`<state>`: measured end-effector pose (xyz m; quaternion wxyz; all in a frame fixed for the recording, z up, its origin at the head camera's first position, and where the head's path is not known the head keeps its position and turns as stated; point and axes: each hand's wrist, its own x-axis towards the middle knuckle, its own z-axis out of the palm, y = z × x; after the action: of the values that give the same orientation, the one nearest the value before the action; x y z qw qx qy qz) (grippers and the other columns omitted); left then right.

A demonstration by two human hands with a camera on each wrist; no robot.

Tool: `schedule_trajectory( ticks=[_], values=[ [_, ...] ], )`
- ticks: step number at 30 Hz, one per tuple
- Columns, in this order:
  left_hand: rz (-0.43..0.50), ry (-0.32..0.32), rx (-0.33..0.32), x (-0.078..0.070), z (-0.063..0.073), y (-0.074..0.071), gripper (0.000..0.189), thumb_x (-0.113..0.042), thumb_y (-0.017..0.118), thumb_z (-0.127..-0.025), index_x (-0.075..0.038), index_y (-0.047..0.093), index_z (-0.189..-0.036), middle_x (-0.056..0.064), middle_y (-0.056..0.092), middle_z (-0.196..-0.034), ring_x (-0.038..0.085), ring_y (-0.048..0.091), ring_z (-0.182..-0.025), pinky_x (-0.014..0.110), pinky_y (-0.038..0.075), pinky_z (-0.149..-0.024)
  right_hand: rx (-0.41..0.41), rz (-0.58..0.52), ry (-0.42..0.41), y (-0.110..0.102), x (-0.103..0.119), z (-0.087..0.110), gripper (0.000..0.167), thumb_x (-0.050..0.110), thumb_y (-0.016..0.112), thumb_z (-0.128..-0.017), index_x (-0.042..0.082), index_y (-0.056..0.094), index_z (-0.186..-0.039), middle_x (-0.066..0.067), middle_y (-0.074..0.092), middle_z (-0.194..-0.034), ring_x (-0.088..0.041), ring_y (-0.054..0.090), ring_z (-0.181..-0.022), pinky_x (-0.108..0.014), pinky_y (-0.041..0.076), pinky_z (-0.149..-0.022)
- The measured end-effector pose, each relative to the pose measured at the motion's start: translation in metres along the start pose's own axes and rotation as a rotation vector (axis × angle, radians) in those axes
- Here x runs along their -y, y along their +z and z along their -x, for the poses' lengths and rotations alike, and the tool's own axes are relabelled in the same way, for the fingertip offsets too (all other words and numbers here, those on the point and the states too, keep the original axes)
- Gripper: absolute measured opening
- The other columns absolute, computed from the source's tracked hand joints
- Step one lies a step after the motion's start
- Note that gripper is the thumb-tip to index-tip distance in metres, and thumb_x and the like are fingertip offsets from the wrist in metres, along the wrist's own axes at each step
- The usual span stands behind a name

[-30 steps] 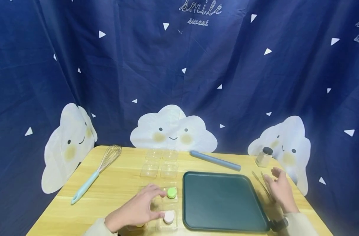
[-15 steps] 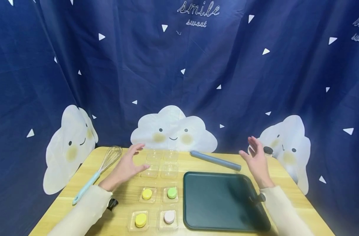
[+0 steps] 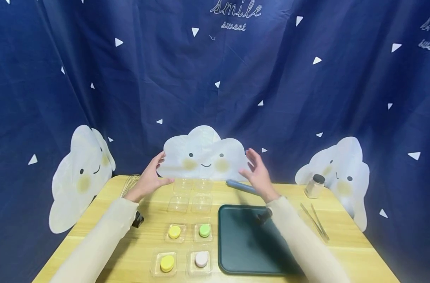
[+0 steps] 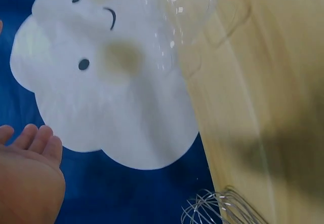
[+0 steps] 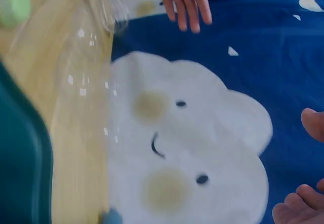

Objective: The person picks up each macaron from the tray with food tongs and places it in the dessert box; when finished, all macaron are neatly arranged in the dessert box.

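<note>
My left hand is raised above the back left of the table, fingers extended and holding nothing. Over the rolling pin's middle hangs my right hand, likewise empty. Clear plastic lids stand at the table's back, nearest the left hand. In front of them are clear square trays, each with one macaron: yellow, green, another yellow macaron and pale pink. In the left wrist view, the left hand appears at the lower left. Part of the right hand shows at the right wrist view's edge.
A dark green tray lies under the right forearm. The blue rolling pin is behind it. Metal tongs and a black-lidded jar are on the right. The whisk is mostly hidden by the left arm.
The left hand has gone from beside the macarons up to the back of the table. My right hand has left the tongs, risen and swung left across the tray. All macarons stay put.
</note>
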<state>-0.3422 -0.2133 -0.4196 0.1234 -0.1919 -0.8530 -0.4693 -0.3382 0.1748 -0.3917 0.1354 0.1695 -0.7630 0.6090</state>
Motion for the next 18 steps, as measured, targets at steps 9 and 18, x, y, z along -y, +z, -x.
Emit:
schedule_trajectory(
  ticks=[9,18],
  values=[
    [0.030,-0.116,0.096,0.018,-0.024,0.001,0.109,-0.024,0.084,-0.083,-0.007,0.012,-0.163,0.020,0.025,-0.167,0.042,0.024,-0.153,0.058,0.022,-0.127,0.112,0.016,0.101,0.076,-0.008,-0.030,0.089,-0.005,0.072,-0.086,0.005,0.024,-0.160,-0.018,0.036,-0.163,-0.032,0.033,-0.153,-0.045,0.033,-0.126],
    [0.001,-0.218,0.167,0.044,-0.029,0.014,0.103,-0.026,0.079,-0.086,-0.010,0.012,-0.163,0.022,0.026,-0.166,0.044,0.022,-0.154,0.061,0.020,-0.126,0.200,0.056,0.236,0.137,-0.031,-0.041,0.088,0.002,0.074,-0.087,0.004,0.025,-0.160,-0.017,0.037,-0.163,-0.034,0.037,-0.151,-0.045,0.035,-0.124]
  ],
)
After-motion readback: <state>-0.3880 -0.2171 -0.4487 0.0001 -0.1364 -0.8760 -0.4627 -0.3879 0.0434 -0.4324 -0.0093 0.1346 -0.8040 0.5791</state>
